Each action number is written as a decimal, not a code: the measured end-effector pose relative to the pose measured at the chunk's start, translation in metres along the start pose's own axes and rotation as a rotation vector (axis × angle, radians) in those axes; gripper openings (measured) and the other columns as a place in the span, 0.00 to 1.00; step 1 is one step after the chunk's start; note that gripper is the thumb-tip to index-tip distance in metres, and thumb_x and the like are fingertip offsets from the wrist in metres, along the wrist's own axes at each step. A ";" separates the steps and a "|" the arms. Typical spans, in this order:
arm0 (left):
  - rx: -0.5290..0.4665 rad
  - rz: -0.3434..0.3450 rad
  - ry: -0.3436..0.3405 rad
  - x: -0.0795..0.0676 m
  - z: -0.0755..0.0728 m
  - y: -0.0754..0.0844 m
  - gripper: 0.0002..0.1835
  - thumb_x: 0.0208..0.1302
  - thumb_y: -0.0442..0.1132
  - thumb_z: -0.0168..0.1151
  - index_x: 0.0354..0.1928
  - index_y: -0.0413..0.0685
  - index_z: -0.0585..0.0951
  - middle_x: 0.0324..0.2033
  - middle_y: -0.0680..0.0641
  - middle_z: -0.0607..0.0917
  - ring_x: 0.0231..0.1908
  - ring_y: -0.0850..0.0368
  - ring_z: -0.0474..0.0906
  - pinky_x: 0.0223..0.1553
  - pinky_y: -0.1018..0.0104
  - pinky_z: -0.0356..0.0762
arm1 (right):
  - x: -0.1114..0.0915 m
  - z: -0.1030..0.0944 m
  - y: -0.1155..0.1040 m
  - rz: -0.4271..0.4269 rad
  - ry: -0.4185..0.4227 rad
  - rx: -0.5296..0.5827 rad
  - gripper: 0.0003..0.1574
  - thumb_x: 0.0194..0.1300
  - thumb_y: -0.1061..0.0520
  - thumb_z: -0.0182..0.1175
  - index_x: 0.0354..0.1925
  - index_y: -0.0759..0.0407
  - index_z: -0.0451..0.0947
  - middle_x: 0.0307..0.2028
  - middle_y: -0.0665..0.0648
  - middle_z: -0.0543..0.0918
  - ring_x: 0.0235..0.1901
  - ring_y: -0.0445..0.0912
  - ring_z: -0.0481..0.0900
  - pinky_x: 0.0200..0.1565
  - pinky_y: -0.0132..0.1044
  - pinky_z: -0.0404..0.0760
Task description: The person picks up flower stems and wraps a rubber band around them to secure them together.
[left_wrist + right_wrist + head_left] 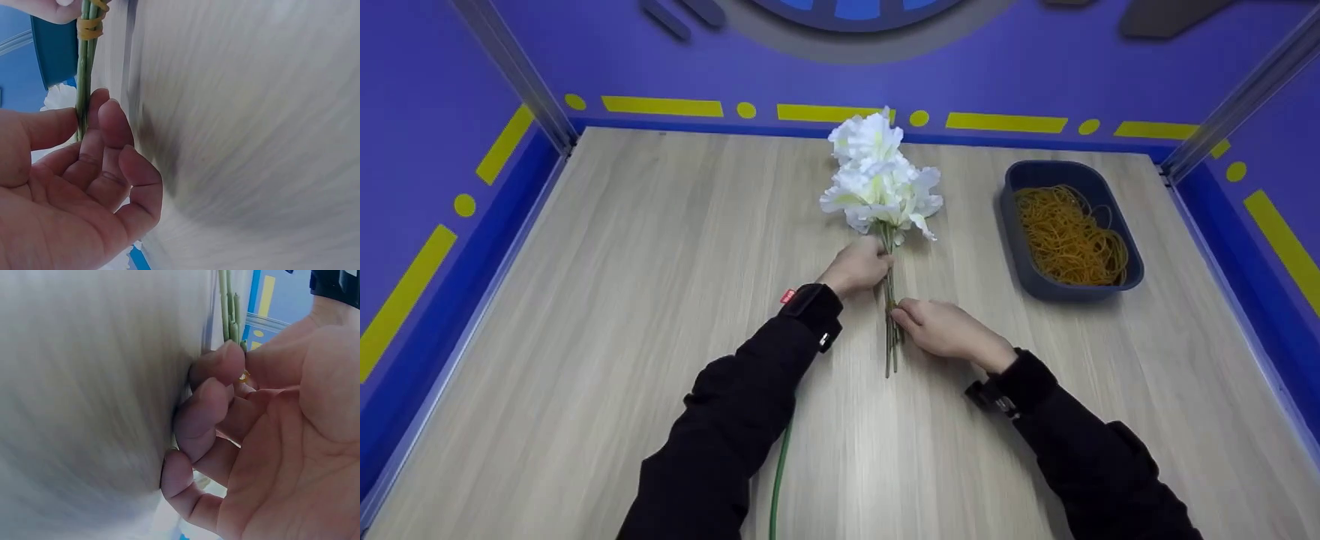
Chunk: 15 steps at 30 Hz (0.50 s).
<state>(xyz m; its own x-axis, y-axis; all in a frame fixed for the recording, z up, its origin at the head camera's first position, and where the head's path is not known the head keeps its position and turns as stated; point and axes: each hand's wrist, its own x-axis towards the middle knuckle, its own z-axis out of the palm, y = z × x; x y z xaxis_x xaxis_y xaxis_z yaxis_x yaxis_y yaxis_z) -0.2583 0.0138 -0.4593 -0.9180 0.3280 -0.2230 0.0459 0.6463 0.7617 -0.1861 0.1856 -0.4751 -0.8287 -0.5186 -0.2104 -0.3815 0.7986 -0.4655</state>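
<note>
A bunch of white artificial flowers (881,184) lies on the table, blooms toward the back wall and thin green stems (888,360) toward me. My left hand (859,264) pinches the stems between thumb and fingers just below the blooms; its other fingers curl loosely in the left wrist view. An orange rubber band (90,28) is wound in several turns around the stems, below that grip. Lower down, my right hand (941,326) pinches at the rubber band against the stems. In the right wrist view its fingertips partly hide the band, and stem ends (232,309) stick out past them.
To the right stands a dark grey plastic bin (1016,247) holding a heap of orange rubber bands (1072,236). Blue-purple walls (975,82) with yellow marks enclose the wooden table (622,300) at the back and sides. A green cable (780,480) runs beside the left sleeve.
</note>
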 end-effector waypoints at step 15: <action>0.002 0.085 0.039 -0.019 -0.014 -0.003 0.18 0.75 0.45 0.55 0.55 0.41 0.81 0.39 0.47 0.86 0.34 0.57 0.79 0.39 0.64 0.77 | -0.028 -0.026 0.005 0.016 0.207 -0.010 0.13 0.78 0.50 0.53 0.46 0.58 0.78 0.35 0.55 0.85 0.32 0.50 0.81 0.37 0.51 0.79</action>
